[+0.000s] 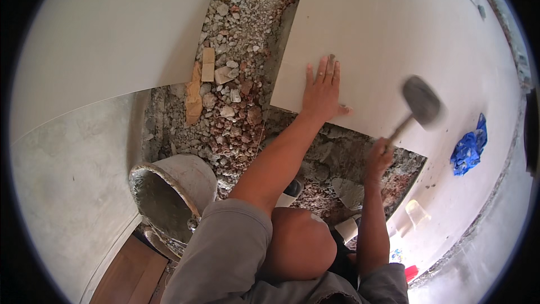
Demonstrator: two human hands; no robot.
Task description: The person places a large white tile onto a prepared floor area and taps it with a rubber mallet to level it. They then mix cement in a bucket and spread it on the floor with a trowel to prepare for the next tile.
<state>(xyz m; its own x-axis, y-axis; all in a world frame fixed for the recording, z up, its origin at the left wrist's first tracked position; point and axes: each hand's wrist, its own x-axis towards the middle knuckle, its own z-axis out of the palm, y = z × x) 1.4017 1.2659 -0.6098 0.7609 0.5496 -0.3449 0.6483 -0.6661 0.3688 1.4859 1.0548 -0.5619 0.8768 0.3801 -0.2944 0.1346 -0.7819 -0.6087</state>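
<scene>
My left hand (323, 89) lies flat, fingers spread, on a large pale floor tile (349, 34) near its corner. Wrapped round the handle of a mallet (422, 101) is my right hand (379, 160). The mallet's dark head, blurred by motion, is raised over the pale tiles to the right of my left hand. Below the tile's near edge, rough rubble and mortar (320, 160) show between my forearms.
A mortar-crusted bucket (185, 180) leans at the left. Gravel and broken stone (236, 50) fill the strip between the pale slabs, with brown cardboard pieces (194, 98) on it. A crumpled blue plastic bag (469, 146) and a clear cup (417, 214) lie at the right.
</scene>
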